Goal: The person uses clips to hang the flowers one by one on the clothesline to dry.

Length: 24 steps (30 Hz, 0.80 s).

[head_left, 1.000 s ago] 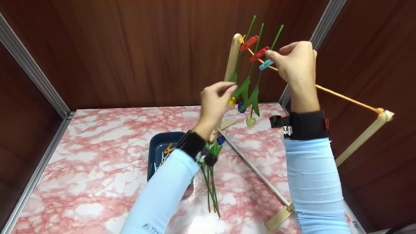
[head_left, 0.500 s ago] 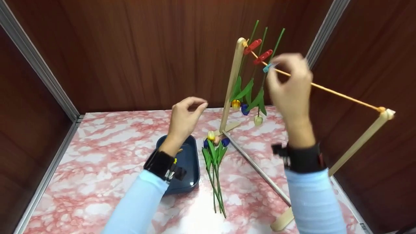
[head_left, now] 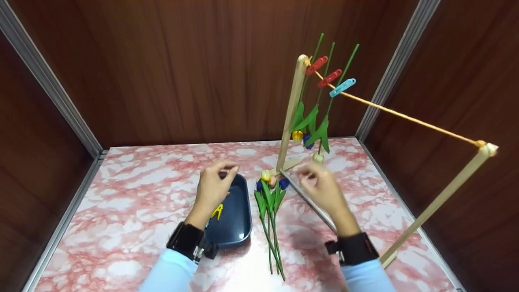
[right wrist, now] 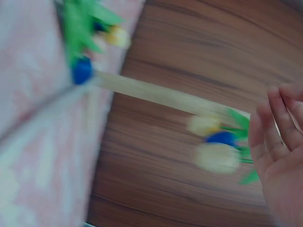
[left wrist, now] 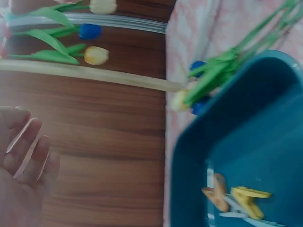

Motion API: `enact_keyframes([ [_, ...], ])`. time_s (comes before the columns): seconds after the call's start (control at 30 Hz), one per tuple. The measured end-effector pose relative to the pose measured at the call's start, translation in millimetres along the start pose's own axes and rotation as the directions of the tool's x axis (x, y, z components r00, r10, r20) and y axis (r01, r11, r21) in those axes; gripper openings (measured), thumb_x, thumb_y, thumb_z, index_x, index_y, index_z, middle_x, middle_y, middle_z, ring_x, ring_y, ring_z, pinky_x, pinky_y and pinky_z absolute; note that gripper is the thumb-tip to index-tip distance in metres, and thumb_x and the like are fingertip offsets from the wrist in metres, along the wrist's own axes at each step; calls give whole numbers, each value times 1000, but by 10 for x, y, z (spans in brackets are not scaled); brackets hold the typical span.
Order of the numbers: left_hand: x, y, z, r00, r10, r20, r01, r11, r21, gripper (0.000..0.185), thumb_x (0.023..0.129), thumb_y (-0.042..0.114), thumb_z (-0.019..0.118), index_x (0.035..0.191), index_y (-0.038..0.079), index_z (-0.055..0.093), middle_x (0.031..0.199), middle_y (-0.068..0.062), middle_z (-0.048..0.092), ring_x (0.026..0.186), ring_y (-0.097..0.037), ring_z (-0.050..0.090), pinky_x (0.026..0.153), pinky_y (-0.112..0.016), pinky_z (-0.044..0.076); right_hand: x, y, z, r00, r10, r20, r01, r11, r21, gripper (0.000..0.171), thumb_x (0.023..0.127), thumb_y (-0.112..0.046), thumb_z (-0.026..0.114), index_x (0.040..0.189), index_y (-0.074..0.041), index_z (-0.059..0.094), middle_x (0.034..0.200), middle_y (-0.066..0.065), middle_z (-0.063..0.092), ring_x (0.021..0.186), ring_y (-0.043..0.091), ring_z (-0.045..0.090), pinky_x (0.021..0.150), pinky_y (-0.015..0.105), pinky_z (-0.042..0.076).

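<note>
Three tulips point(head_left: 312, 134) are seen already pegged to the string point(head_left: 405, 115) at the table's far edge. A bunch point(head_left: 269, 190) remains beside the tray point(head_left: 239, 239) mid-table. The left hand point(head_left: 213, 188) and right hand point(head_left: 322, 188) are held empty above them, fingers loosely curled.

Both hands point(head_left: 213, 186) down from string point(head_left: 405, 117)

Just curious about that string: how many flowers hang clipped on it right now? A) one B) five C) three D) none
C: three clips, two red and one blue, each hold a stem upside down on the string.
</note>
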<state>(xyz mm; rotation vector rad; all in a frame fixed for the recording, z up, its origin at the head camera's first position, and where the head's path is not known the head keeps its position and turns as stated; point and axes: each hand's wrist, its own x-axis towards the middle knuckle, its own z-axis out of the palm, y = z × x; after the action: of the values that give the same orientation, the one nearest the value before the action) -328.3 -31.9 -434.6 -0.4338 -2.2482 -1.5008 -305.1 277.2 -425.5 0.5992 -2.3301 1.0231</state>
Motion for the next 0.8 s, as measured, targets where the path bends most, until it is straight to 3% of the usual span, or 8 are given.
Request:
enact_keyframes([
  [0.13, -104, -197, 9, 994, -104, 46, 102, 994, 38, 13, 101, 11, 75, 112, 7, 82, 102, -6, 79, 93, -21, 75, 78, -33, 64, -157, 132, 189, 992, 90, 84, -94, 995, 44, 14, 92, 6, 72, 100, -5, 78, 97, 5, 77, 91, 21, 70, 85, 47, 61],
  [0.27, -217, -421, 26, 989, -137, 55, 124, 972, 199, 9, 93, 4, 81, 102, 4, 81, 95, -7, 78, 88, -22, 74, 81, -38, 62, -236, 196, 320, 984, 126, 129, -136, 988, 70, 12, 93, 6, 72, 99, -3, 77, 96, 5, 77, 91, 22, 71, 85, 43, 62],
  [0.4, -345, -628, 76, 977, -195, 84, 152, 918, 366, 9, 86, 2, 84, 94, 4, 80, 89, -8, 78, 86, -28, 75, 81, -47, 62, -303, 221, 400, 978, 153, 140, -166, 982, 89, 15, 93, 8, 72, 99, -5, 78, 96, 3, 76, 91, 21, 71, 82, 38, 62],
  [0.63, -527, -860, 181, 931, -354, 91, 253, 802, 541, 16, 83, 5, 87, 96, 3, 78, 95, -18, 77, 88, -39, 75, 75, -54, 60, -415, 215, 516, 976, 121, 180, -143, 983, 116, 19, 94, 6, 72, 97, -12, 77, 99, 0, 76, 92, 20, 71, 83, 42, 62],
  [0.7, -555, -899, 205, 933, -352, 80, 249, 788, 564, 18, 83, 4, 88, 96, 1, 77, 94, -19, 76, 86, -40, 75, 74, -55, 60, -433, 200, 534, 976, 112, 186, -136, 983, 121, 18, 95, 5, 72, 97, -12, 76, 100, -1, 76, 92, 20, 71, 83, 42, 62],
  [0.8, -562, -944, 231, 950, -308, 54, 218, 777, 591, 19, 79, 1, 88, 91, -2, 74, 90, -21, 73, 84, -41, 74, 73, -56, 59, -426, 170, 544, 973, 114, 199, -142, 981, 131, 18, 96, 4, 72, 97, -13, 76, 100, -1, 76, 93, 19, 71, 81, 39, 62],
])
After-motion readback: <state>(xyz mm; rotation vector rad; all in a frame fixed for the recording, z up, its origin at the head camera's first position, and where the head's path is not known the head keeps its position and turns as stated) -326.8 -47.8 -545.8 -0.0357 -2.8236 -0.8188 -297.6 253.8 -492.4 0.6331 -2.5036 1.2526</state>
